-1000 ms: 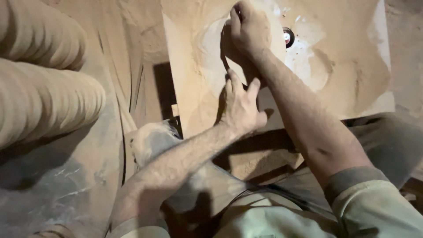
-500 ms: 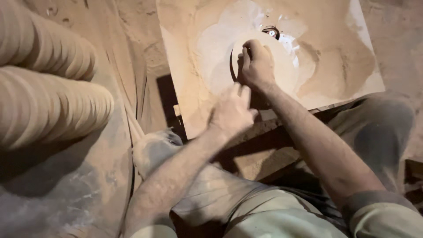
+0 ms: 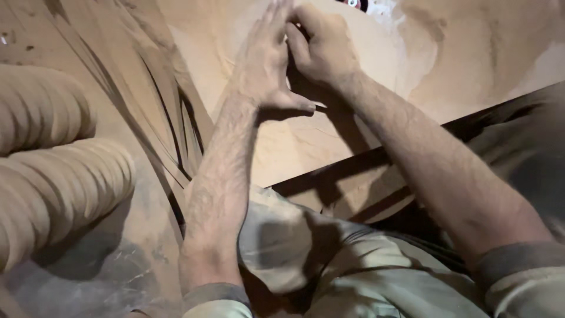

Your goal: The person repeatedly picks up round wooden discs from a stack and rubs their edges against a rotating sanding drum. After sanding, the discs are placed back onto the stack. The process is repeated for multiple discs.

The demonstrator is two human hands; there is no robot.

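While the right hand [image 3: 322, 50] closes its grip on something hidden, the left hand [image 3: 265, 62] stands open and flat beside it on the dusty board [image 3: 306, 147] across the lap; the board looks stiff, light and powdery-slippery, best held by its edges.

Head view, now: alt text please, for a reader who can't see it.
Two dusty bare hands meet on a tan work board: the left hand is flat with fingers straight, the right hand curled beside it. Rows of stacked tan discs lie at left; the person's knee shows below.
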